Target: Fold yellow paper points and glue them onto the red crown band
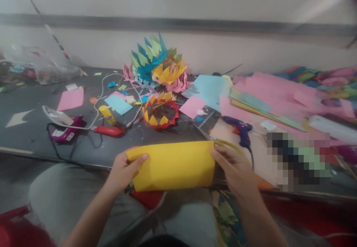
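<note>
Left hand (pixel 124 171) and right hand (pixel 235 169) each pinch an end of the yellow paper sheet (pixel 173 165), long axis left-right, held over the lap at the table (pixel 33 135) edge. Blurry clear bag (pixel 47 67) far left, apparently holding scraps.

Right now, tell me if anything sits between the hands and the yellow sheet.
Nothing does: the left hand and right hand already grip the yellow sheet by its two ends, at the table edge.
</note>
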`<state>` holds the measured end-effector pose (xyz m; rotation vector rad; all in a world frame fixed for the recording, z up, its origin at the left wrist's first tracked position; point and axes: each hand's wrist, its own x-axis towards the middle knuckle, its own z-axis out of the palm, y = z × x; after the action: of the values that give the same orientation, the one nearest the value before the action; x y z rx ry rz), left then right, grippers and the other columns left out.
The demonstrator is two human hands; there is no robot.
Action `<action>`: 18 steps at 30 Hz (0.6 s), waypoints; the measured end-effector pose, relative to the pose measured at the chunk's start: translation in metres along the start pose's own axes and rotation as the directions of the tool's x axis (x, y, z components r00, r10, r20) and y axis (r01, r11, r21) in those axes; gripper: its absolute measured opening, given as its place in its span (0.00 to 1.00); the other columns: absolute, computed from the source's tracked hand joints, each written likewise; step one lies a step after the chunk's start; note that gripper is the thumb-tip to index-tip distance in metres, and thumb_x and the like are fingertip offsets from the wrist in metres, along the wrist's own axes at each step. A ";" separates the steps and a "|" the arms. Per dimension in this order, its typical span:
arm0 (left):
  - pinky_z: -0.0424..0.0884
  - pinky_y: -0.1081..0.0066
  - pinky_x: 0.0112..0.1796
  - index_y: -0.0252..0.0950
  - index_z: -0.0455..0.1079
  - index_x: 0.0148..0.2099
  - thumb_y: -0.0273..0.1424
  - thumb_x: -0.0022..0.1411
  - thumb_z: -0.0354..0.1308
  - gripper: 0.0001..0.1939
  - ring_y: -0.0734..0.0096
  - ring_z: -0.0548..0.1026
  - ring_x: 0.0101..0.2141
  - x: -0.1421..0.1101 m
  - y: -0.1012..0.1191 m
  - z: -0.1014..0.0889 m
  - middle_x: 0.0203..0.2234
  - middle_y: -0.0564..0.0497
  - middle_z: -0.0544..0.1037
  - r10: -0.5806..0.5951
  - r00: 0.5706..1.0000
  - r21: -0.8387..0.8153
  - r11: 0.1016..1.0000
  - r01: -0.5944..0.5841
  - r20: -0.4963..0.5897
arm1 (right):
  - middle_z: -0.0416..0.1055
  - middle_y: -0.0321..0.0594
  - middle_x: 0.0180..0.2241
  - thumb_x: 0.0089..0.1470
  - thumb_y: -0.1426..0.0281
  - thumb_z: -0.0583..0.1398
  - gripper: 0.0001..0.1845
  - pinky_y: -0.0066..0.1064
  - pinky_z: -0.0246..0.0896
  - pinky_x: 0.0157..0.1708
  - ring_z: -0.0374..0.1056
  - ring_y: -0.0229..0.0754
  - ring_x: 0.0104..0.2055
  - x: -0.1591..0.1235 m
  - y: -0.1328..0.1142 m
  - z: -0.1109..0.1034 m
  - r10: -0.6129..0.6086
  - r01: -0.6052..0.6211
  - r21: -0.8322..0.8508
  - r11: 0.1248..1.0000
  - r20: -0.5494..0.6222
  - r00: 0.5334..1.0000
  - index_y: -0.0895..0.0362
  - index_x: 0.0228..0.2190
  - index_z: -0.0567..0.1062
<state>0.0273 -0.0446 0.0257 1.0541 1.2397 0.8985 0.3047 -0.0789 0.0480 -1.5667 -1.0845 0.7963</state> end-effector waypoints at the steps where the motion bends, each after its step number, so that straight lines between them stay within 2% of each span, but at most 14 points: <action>1: 0.71 0.73 0.28 0.31 0.72 0.40 0.43 0.48 0.64 0.23 0.69 0.74 0.27 0.000 0.000 0.000 0.25 0.50 0.76 -0.004 1.000 -0.010 1.000 0.004 -0.002 | 0.72 0.38 0.22 0.41 0.60 0.64 0.12 0.26 0.63 0.22 0.67 0.39 0.25 0.000 0.000 0.000 0.003 -0.003 0.002 1.000 -0.003 1.000 0.56 0.23 0.77; 8: 0.71 0.72 0.28 0.30 0.73 0.36 0.45 0.48 0.64 0.22 0.68 0.73 0.25 0.000 0.002 0.004 0.18 0.53 0.72 -0.003 1.000 -0.022 1.000 0.002 -0.018 | 0.72 0.36 0.20 0.40 0.60 0.64 0.11 0.26 0.62 0.19 0.66 0.38 0.22 0.001 -0.001 0.000 -0.012 0.009 -0.053 0.999 -0.054 0.998 0.56 0.21 0.77; 12: 0.72 0.72 0.30 0.30 0.73 0.36 0.45 0.48 0.64 0.22 0.69 0.75 0.27 0.000 0.002 0.008 0.25 0.49 0.77 -0.006 1.000 -0.109 0.994 0.008 0.019 | 0.73 0.37 0.21 0.37 0.59 0.65 0.12 0.28 0.63 0.20 0.67 0.39 0.23 0.003 -0.002 0.000 0.028 -0.039 -0.095 0.995 -0.114 0.993 0.55 0.21 0.77; 15: 0.71 0.74 0.30 0.30 0.73 0.38 0.44 0.51 0.62 0.21 0.70 0.74 0.28 -0.001 0.005 0.009 0.27 0.49 0.77 -0.014 0.997 -0.133 0.991 0.024 0.077 | 0.74 0.40 0.22 0.34 0.59 0.65 0.13 0.31 0.64 0.20 0.68 0.41 0.22 0.003 -0.005 0.001 0.042 -0.061 -0.117 0.991 -0.162 0.986 0.55 0.20 0.77; 18: 0.68 0.76 0.27 0.31 0.72 0.39 0.43 0.55 0.58 0.19 0.73 0.72 0.25 0.002 0.007 0.010 0.25 0.51 0.76 0.030 0.992 -0.018 0.999 -0.028 0.126 | 0.74 0.41 0.21 0.33 0.57 0.63 0.14 0.33 0.64 0.20 0.68 0.42 0.22 0.007 -0.007 0.001 0.003 -0.037 -0.203 0.978 -0.164 0.986 0.55 0.19 0.76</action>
<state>0.0375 -0.0417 0.0321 1.1021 1.1131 0.8493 0.3045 -0.0711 0.0548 -1.7861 -1.0585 0.5709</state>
